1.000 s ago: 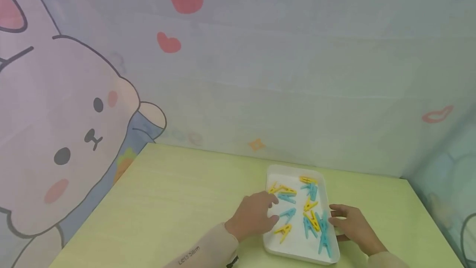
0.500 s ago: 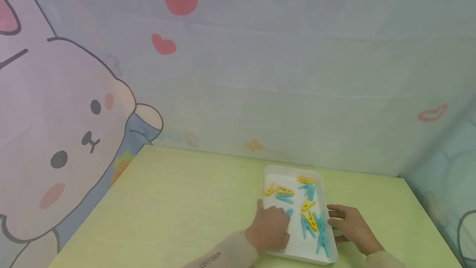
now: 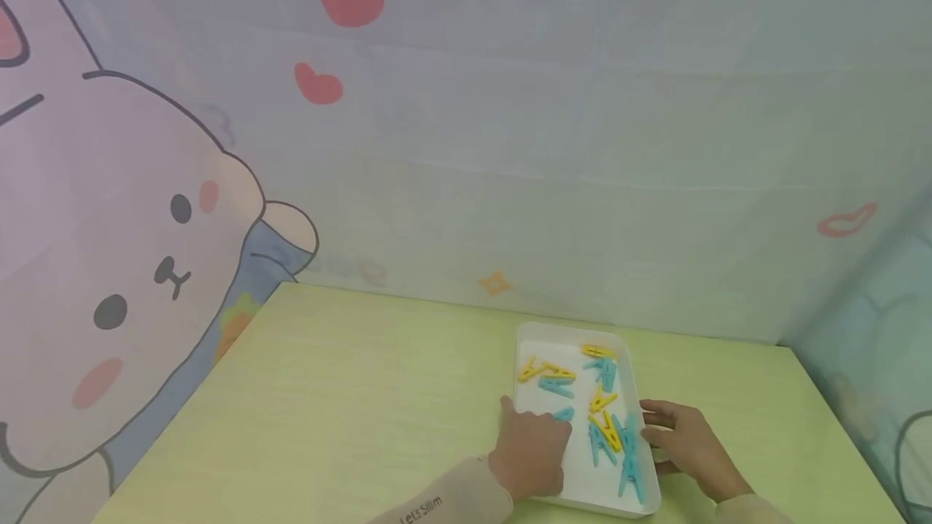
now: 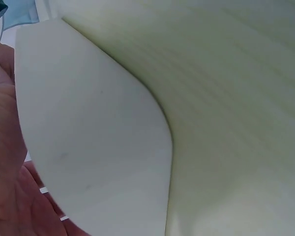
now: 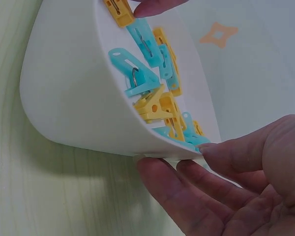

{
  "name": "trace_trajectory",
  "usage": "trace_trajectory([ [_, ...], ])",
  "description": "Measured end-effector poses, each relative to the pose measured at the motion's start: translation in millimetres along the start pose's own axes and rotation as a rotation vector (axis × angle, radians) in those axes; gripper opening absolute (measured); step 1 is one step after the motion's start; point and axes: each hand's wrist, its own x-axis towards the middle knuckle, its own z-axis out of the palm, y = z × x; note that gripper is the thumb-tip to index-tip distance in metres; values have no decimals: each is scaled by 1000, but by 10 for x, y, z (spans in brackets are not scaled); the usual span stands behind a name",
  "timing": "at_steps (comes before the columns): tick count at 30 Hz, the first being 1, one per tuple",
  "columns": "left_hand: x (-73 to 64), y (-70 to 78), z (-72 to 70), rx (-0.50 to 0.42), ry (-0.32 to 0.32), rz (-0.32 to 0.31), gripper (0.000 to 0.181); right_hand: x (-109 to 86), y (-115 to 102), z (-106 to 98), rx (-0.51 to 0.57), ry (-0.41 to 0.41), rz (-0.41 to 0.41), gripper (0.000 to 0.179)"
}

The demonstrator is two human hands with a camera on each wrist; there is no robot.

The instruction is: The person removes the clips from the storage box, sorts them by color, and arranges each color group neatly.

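A white tray [image 3: 557, 334] on the table holds several yellow and teal clothespins. My left hand [image 3: 530, 453] reaches over its near left rim, back of the hand up and fingers down inside. A teal clothespin [image 3: 564, 414] shows just beyond those fingers. In the right wrist view, a left fingertip [image 5: 160, 6] meets the end of a yellow clothespin [image 5: 119, 11]; whether it is pinched I cannot tell. My right hand [image 5: 236, 187] pinches the tray's right wall, thumb at the rim and fingers outside. The left wrist view shows the tray's outer wall [image 4: 93, 128] beside the palm.
The pale green table [image 3: 379, 378] stretches left of the tray. Behind it hangs a printed cloth backdrop [image 3: 582, 144] with a rabbit and hearts. Other clothespins lie along the tray's right side, including a crossed teal group [image 3: 630, 471].
My left hand has moved right and down into the tray, covering the near yellow clothespin and most of a teal one. The right hand keeps its hold; the head view has shifted slightly.
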Motion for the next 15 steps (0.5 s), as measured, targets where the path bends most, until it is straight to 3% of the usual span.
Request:
trace_trajectory([
  [6, 18, 5, 18, -23, -5, -12, 36, -1, 7, -18, 3, -2, -6, 52],
  [15, 9, -59, 13, -120, 55, 1, 37, 6, 21, -9, -4, -1, -10, 52],
])
